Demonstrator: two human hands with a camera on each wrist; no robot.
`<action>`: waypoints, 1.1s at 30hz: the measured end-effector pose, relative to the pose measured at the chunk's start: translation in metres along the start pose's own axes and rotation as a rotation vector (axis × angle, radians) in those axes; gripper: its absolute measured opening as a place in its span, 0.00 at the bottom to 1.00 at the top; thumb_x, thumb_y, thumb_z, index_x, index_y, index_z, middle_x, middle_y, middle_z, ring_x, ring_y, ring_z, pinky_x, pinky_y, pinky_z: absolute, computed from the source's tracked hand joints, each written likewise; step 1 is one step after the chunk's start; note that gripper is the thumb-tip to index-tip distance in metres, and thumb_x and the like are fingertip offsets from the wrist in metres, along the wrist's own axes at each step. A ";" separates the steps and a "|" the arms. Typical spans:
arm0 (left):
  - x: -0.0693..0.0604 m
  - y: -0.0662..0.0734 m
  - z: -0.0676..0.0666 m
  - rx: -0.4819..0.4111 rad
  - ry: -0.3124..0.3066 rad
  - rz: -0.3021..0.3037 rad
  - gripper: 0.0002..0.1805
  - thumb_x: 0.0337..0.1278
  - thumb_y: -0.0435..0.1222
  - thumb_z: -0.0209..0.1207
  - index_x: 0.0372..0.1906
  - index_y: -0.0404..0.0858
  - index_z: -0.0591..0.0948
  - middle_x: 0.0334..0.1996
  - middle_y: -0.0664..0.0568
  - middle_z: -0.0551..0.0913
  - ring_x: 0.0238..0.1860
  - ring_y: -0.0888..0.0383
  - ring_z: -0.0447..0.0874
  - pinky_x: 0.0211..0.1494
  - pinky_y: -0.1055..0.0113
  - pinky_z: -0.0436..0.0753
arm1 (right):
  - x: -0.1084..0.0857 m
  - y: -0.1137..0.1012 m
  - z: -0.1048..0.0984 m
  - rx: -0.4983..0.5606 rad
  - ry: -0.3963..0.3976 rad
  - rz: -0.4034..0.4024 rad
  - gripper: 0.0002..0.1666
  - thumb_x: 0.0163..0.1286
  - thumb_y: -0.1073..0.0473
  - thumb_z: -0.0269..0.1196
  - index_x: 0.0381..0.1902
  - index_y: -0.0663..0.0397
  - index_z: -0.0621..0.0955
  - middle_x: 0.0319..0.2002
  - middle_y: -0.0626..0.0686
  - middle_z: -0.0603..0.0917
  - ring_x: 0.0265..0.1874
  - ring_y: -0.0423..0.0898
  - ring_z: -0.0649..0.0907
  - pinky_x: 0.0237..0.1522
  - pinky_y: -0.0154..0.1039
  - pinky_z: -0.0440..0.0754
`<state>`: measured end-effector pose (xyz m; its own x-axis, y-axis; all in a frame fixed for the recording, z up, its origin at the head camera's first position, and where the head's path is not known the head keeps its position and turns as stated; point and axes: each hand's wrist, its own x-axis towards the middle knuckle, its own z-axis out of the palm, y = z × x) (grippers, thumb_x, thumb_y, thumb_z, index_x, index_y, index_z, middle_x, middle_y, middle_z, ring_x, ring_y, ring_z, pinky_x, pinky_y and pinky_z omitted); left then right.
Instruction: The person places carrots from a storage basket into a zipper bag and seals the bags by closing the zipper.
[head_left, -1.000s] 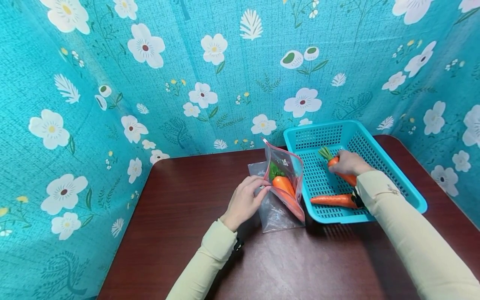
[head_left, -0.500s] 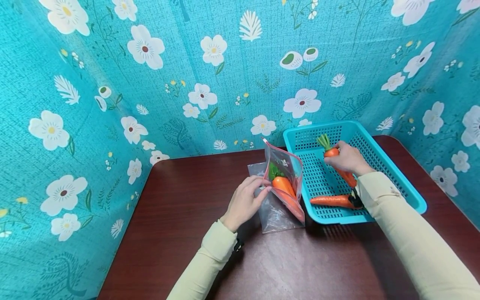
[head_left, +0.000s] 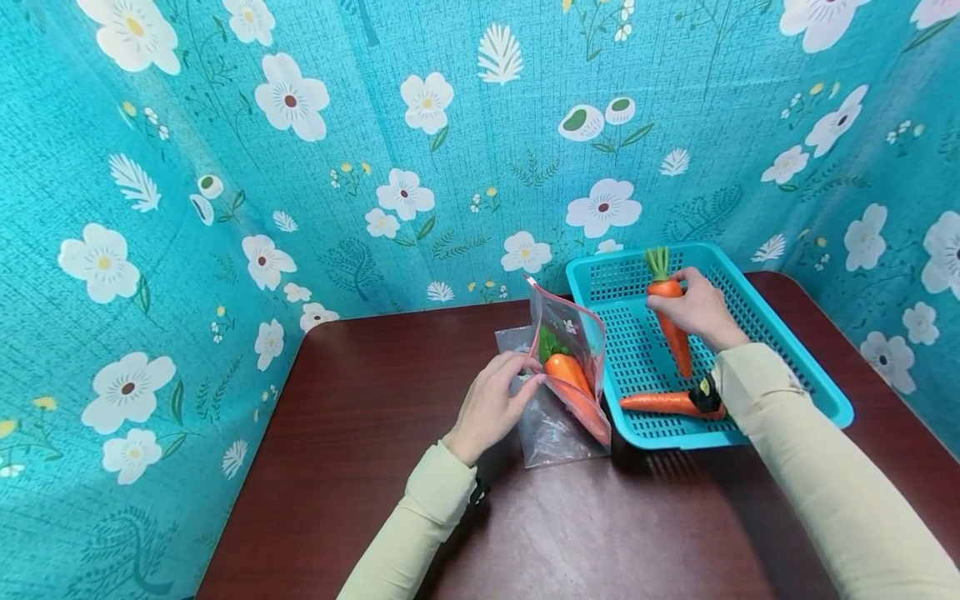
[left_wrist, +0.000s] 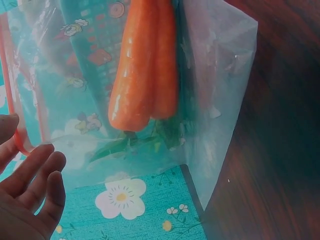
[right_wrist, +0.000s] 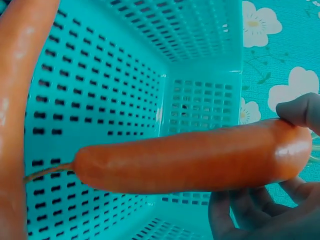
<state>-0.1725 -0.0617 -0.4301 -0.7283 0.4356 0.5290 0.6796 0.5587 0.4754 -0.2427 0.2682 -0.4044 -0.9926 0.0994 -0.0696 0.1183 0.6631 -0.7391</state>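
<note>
My left hand (head_left: pixel 495 406) pinches the red-edged mouth of a clear zip bag (head_left: pixel 564 429) and keeps it spread. Two carrots (left_wrist: pixel 142 65) lie side by side inside the bag, their green tops (left_wrist: pixel 130 145) toward the mouth end in the left wrist view. Over the turquoise basket (head_left: pixel 787 342), my right hand (head_left: pixel 701 307) grips a carrot (right_wrist: pixel 195 160) near its thick top, between thumb and fingers. That carrot hangs tip down, its green stems (head_left: pixel 657 262) upward. Another carrot (head_left: pixel 663 403) rests on the basket floor, one end hidden by my right wrist.
The dark wooden table (head_left: pixel 375 400) carries the bag and, to its right, the basket. A turquoise flowered cloth (head_left: pixel 450 167) rises behind the table and along both sides. The basket's rim stands between the bag and the held carrot.
My right hand has raised the carrot's leafy end and swung the carrot from a slant to nearly upright. My left hand and the bag have stayed in place.
</note>
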 end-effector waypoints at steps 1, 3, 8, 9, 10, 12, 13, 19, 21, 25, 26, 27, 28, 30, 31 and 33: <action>0.000 0.000 0.000 -0.001 0.001 0.001 0.09 0.61 0.41 0.63 0.43 0.44 0.82 0.39 0.56 0.83 0.41 0.62 0.78 0.47 0.69 0.81 | 0.000 0.000 0.000 0.016 0.002 0.001 0.43 0.69 0.43 0.55 0.68 0.66 0.56 0.54 0.73 0.69 0.41 0.61 0.77 0.33 0.50 0.81; 0.000 0.000 0.000 -0.003 0.001 -0.002 0.09 0.60 0.41 0.63 0.43 0.44 0.82 0.39 0.57 0.82 0.41 0.62 0.78 0.46 0.69 0.81 | -0.001 -0.002 0.000 0.052 0.006 0.001 0.42 0.69 0.43 0.56 0.68 0.65 0.56 0.56 0.72 0.69 0.43 0.62 0.76 0.37 0.52 0.81; -0.001 0.001 0.000 -0.009 -0.004 -0.013 0.08 0.61 0.41 0.63 0.43 0.44 0.81 0.39 0.57 0.82 0.39 0.63 0.76 0.44 0.70 0.80 | -0.001 -0.006 0.001 0.155 0.022 0.003 0.45 0.68 0.41 0.57 0.71 0.61 0.54 0.60 0.71 0.66 0.50 0.63 0.73 0.47 0.58 0.79; -0.001 0.001 0.000 -0.009 -0.004 -0.014 0.08 0.61 0.41 0.62 0.43 0.44 0.81 0.39 0.57 0.82 0.39 0.63 0.76 0.43 0.71 0.79 | -0.001 -0.007 0.001 0.175 0.029 0.002 0.46 0.68 0.40 0.57 0.71 0.61 0.55 0.61 0.71 0.66 0.51 0.63 0.73 0.48 0.58 0.78; -0.001 0.001 0.000 -0.011 -0.004 -0.016 0.08 0.61 0.41 0.62 0.43 0.44 0.81 0.39 0.57 0.82 0.39 0.63 0.76 0.42 0.71 0.79 | 0.000 -0.008 0.002 0.191 0.039 0.000 0.46 0.68 0.39 0.57 0.71 0.60 0.55 0.61 0.70 0.65 0.52 0.63 0.73 0.48 0.57 0.78; -0.002 0.000 0.000 -0.011 -0.003 -0.017 0.08 0.61 0.41 0.62 0.43 0.44 0.81 0.39 0.57 0.82 0.38 0.63 0.75 0.41 0.71 0.78 | 0.000 -0.011 0.002 0.224 0.060 -0.013 0.48 0.66 0.37 0.58 0.71 0.59 0.55 0.61 0.69 0.65 0.52 0.62 0.73 0.47 0.55 0.78; -0.002 0.000 0.000 -0.010 -0.004 -0.018 0.08 0.62 0.41 0.62 0.42 0.44 0.81 0.39 0.57 0.82 0.38 0.63 0.75 0.41 0.71 0.78 | 0.000 -0.012 0.002 0.235 0.072 -0.024 0.47 0.66 0.36 0.58 0.70 0.59 0.56 0.61 0.69 0.65 0.51 0.61 0.74 0.45 0.52 0.78; -0.001 0.000 0.000 -0.006 -0.009 -0.022 0.08 0.62 0.41 0.62 0.43 0.44 0.81 0.39 0.57 0.82 0.39 0.63 0.75 0.42 0.71 0.79 | -0.001 -0.018 0.001 0.275 0.103 -0.065 0.49 0.65 0.33 0.58 0.70 0.57 0.56 0.61 0.66 0.65 0.50 0.59 0.73 0.42 0.45 0.76; -0.001 0.000 0.000 -0.005 -0.007 -0.022 0.08 0.61 0.41 0.62 0.43 0.44 0.81 0.39 0.57 0.82 0.38 0.63 0.75 0.41 0.72 0.78 | -0.002 -0.020 0.001 0.282 0.100 -0.074 0.50 0.64 0.33 0.58 0.71 0.57 0.56 0.61 0.66 0.66 0.50 0.58 0.73 0.43 0.45 0.76; -0.001 0.000 0.000 -0.014 -0.004 -0.021 0.08 0.61 0.40 0.63 0.43 0.44 0.81 0.38 0.55 0.82 0.37 0.63 0.74 0.39 0.72 0.77 | -0.003 -0.022 0.002 0.299 0.101 -0.087 0.50 0.64 0.32 0.58 0.71 0.56 0.56 0.61 0.66 0.67 0.49 0.57 0.73 0.42 0.44 0.76; -0.001 0.000 0.000 -0.016 -0.004 -0.022 0.08 0.61 0.40 0.63 0.43 0.44 0.81 0.38 0.55 0.82 0.37 0.63 0.73 0.40 0.73 0.77 | -0.004 -0.023 0.002 0.305 0.103 -0.090 0.50 0.64 0.32 0.58 0.71 0.56 0.56 0.61 0.65 0.67 0.50 0.57 0.73 0.42 0.43 0.76; -0.001 0.000 0.000 -0.019 -0.004 -0.022 0.08 0.61 0.41 0.63 0.43 0.44 0.81 0.38 0.55 0.82 0.37 0.63 0.73 0.40 0.73 0.77 | -0.004 -0.024 0.002 0.314 0.105 -0.093 0.49 0.65 0.33 0.58 0.71 0.56 0.56 0.61 0.65 0.67 0.50 0.56 0.73 0.42 0.42 0.76; -0.001 0.000 0.000 -0.021 -0.005 -0.022 0.08 0.61 0.40 0.63 0.43 0.44 0.81 0.38 0.55 0.82 0.37 0.63 0.73 0.39 0.73 0.77 | -0.004 -0.025 0.002 0.326 0.108 -0.097 0.49 0.65 0.33 0.58 0.71 0.56 0.56 0.61 0.64 0.67 0.50 0.56 0.73 0.42 0.41 0.76; -0.002 -0.001 0.000 -0.021 -0.003 -0.019 0.09 0.61 0.41 0.63 0.43 0.44 0.81 0.38 0.55 0.82 0.37 0.63 0.74 0.40 0.73 0.78 | -0.005 -0.027 0.002 0.349 0.117 -0.104 0.48 0.65 0.33 0.58 0.71 0.55 0.56 0.62 0.63 0.68 0.50 0.54 0.74 0.43 0.39 0.76; -0.002 -0.001 0.000 -0.020 -0.001 -0.017 0.09 0.60 0.41 0.63 0.43 0.44 0.81 0.37 0.55 0.82 0.37 0.63 0.74 0.40 0.73 0.78 | -0.005 -0.027 0.002 0.361 0.122 -0.109 0.47 0.65 0.34 0.58 0.71 0.54 0.57 0.62 0.63 0.68 0.50 0.53 0.74 0.43 0.38 0.76; -0.002 -0.001 0.000 -0.021 0.001 -0.013 0.09 0.60 0.41 0.63 0.43 0.44 0.80 0.37 0.54 0.82 0.37 0.63 0.74 0.40 0.73 0.79 | -0.005 -0.029 0.002 0.380 0.135 -0.118 0.45 0.65 0.34 0.58 0.70 0.53 0.58 0.62 0.61 0.68 0.49 0.51 0.74 0.42 0.36 0.77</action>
<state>-0.1722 -0.0627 -0.4317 -0.7368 0.4282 0.5233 0.6720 0.5496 0.4964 -0.2418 0.2468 -0.3840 -0.9833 0.1524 0.0998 -0.0393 0.3574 -0.9331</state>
